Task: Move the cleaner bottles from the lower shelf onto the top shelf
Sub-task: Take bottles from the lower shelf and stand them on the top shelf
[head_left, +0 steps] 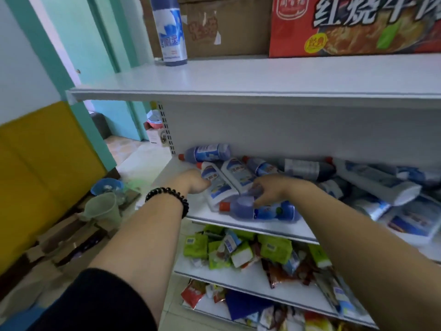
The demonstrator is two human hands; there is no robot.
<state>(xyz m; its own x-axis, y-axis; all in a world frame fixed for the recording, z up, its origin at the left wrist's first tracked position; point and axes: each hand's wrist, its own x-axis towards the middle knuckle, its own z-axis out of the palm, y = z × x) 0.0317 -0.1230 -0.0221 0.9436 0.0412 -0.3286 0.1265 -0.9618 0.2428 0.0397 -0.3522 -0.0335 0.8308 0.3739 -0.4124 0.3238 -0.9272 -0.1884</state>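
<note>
Cleaner bottles [307,169] lie jumbled on the lower shelf [174,173], while one upright bottle [170,32] stands at the left end of the top shelf [262,77], beside a brown box [226,25] and a red carton [358,25]. The left hand [193,181], a beaded bracelet [177,194] on its wrist, touches the neck end of a white bottle [216,187], its fingers hidden, so I cannot tell whether they grip. The right hand [272,189] curls its fingers over a blue bottle [269,210] lying on its side at the shelf's front edge, red cap pointing left.
</note>
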